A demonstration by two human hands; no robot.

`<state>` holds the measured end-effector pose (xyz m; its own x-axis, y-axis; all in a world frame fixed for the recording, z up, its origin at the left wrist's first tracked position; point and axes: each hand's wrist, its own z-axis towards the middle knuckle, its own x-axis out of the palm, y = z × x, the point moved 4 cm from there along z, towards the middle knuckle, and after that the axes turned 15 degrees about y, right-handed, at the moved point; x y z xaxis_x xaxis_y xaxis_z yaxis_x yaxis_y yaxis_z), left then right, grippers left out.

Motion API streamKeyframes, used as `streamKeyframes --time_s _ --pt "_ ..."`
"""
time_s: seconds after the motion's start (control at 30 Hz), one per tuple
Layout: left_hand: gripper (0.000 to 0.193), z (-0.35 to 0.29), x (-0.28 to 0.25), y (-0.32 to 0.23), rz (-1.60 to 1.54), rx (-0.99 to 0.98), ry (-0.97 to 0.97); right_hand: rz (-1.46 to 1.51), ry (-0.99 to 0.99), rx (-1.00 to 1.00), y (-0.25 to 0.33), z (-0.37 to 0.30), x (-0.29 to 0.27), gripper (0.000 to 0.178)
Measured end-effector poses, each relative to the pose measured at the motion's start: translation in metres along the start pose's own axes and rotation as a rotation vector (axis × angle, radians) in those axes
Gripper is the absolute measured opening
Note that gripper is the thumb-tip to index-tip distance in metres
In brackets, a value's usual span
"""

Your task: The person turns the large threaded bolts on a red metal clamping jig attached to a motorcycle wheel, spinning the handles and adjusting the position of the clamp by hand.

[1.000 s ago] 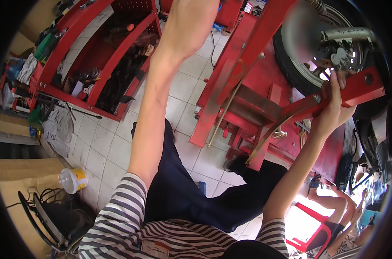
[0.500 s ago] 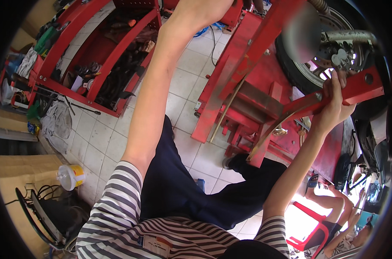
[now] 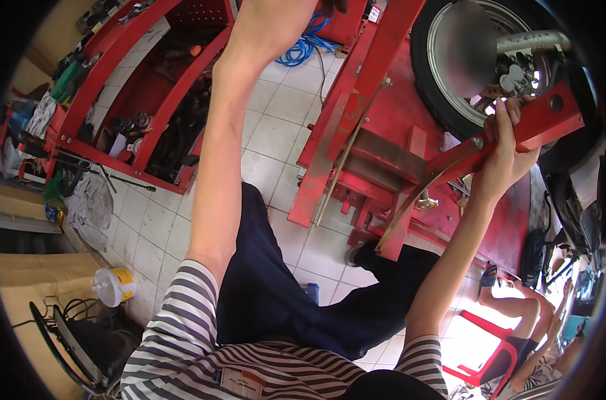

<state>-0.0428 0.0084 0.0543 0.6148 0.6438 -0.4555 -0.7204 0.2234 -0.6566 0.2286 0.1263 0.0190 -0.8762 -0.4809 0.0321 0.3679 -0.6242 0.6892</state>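
My right hand (image 3: pixel 506 150) is wrapped around a red metal bar (image 3: pixel 553 119) with a round hole near its end. This bar joins a worn red steel frame, whose long slanting beam (image 3: pixel 376 63) rises to the top edge. Behind my right hand stands a wheel with a black tire (image 3: pixel 426 90) and a silver rim, partly blurred. My left arm reaches up to the top edge, where my left hand (image 3: pixel 276 27) is cut off. Its fingers are mostly outside the picture, so what they touch is hidden.
At upper left stands a red tool cart (image 3: pixel 143 150) holding tools and parts. A blue hose (image 3: pixel 310 47) lies coiled on the tiled floor. A white bucket (image 3: pixel 116 287) sits at lower left. On the right, another person sits by a red chair (image 3: pixel 490 333).
My left arm and hand have shifted left, uncovering more of the blue hose. My right hand keeps hold of the bar; both appear slightly further left as the view shifts.
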Motion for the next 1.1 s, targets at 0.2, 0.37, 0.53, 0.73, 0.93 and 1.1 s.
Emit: streamKeyframes --time_s 0.2,0.37,0.53,0.73,0.93,1.1 --pt "0.037 0.01 0.004 -0.021 -0.417 0.529 -0.084 -0.013 0.003 0.008 0.0 0.0 -0.001 0.034" --pt "0.042 0.012 0.014 -0.005 -0.323 0.369 0.035 -0.04 -0.011 0.001 0.0 -0.001 -0.004 0.032" --pt "0.047 0.001 0.011 -0.018 -0.727 0.295 0.132 -0.046 0.016 -0.019 -0.002 0.0 -0.005 0.033" --pt "0.043 0.005 0.011 -0.034 -0.543 0.612 -0.064 -0.062 -0.001 0.006 0.0 -0.001 -0.003 0.035" --pt "0.046 0.005 0.008 -0.013 -0.386 0.412 -0.104 -0.052 -0.003 0.009 0.0 -0.001 -0.004 0.035" --pt "0.048 0.001 0.006 -0.003 -0.376 0.302 -0.133 -0.094 -0.024 0.033 0.001 -0.001 -0.001 0.031"
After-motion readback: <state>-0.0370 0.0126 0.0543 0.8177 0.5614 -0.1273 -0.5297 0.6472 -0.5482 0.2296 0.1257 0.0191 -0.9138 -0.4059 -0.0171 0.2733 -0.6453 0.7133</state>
